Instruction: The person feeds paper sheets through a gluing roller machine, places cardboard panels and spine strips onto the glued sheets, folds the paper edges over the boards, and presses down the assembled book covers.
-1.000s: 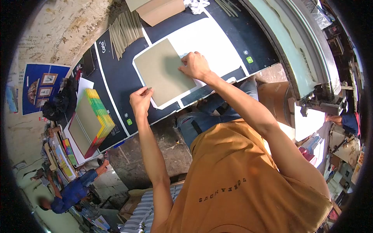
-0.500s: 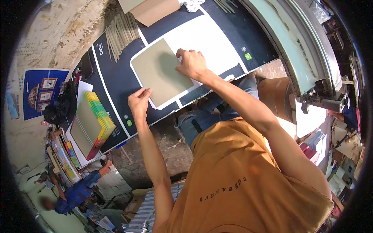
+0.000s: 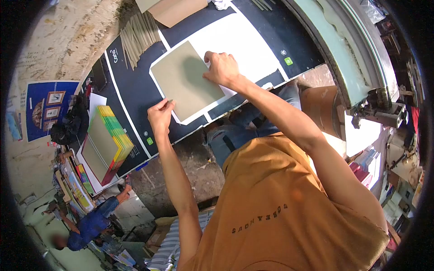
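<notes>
A grey-beige cardboard panel (image 3: 187, 86) lies flat on a large white sheet (image 3: 246, 43), with a narrow white margin showing along its left and lower edges. My left hand (image 3: 160, 117) is closed in a pinch at the panel's lower left edge. Across from it, my right hand (image 3: 223, 70) has its fingers curled, and the thumb touches the panel's right edge. The right fingertips are partly hidden, and a shadow falls across the panel beside them.
The dark table (image 3: 135, 92) carries grey strips (image 3: 140, 38) and a cardboard box (image 3: 176, 11) at the back. Stacked colourful covers (image 3: 110, 140) stand on the left. A metal machine (image 3: 348, 49) borders the right side. Another person (image 3: 92, 226) is at lower left.
The panel, sheet and both hands appear slightly higher and to the left, along with the table. Both hands keep nearly the same grip at the panel's edges.
</notes>
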`<state>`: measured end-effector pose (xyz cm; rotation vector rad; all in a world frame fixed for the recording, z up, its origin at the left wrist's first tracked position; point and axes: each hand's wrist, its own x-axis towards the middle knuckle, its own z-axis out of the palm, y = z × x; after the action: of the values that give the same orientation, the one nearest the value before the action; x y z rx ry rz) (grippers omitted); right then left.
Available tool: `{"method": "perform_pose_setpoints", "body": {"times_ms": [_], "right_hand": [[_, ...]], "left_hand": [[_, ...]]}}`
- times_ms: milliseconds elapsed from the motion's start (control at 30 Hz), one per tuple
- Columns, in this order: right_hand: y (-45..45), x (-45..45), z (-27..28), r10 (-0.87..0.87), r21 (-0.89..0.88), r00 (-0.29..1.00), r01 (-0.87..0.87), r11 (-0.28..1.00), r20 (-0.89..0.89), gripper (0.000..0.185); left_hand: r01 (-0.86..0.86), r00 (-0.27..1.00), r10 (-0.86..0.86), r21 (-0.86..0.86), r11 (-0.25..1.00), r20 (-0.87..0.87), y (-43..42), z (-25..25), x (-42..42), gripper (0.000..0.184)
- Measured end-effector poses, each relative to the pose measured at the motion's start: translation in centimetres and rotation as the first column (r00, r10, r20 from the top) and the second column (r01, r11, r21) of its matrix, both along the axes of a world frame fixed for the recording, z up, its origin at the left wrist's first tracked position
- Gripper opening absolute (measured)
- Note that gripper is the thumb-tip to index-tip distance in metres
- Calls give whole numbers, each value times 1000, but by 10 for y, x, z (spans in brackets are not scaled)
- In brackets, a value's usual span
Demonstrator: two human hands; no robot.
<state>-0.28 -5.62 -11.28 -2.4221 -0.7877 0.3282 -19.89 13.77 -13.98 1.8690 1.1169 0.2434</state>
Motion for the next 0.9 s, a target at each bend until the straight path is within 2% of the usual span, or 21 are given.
{"method": "perform_pose_setpoints", "body": {"times_ms": [67,267,367,800,900], "right_hand": [[0,3,-1,7,34,998,-5,999,-64,36],[2,5,-2,9,15,1000,-9,1000,-27,34],[3,6,-1,15,-28,1000,-15,1000,-4,45],[6,11,-6,3,-14,1000,-3,1000,-12,45],[6,10,-6,11,0,1000,-11,1000,8,45]], "left_hand": [[-6,1000,6,-7,1000,1,-1,0,0,45],[9,1000,-9,-17,1000,-23,-2,4,1,48],[24,999,-24,-17,1000,-30,-3,6,1,49],[1,1000,-1,24,1000,2,-3,1,0,43],[36,998,-36,6,999,-43,-5,6,0,45]]}}
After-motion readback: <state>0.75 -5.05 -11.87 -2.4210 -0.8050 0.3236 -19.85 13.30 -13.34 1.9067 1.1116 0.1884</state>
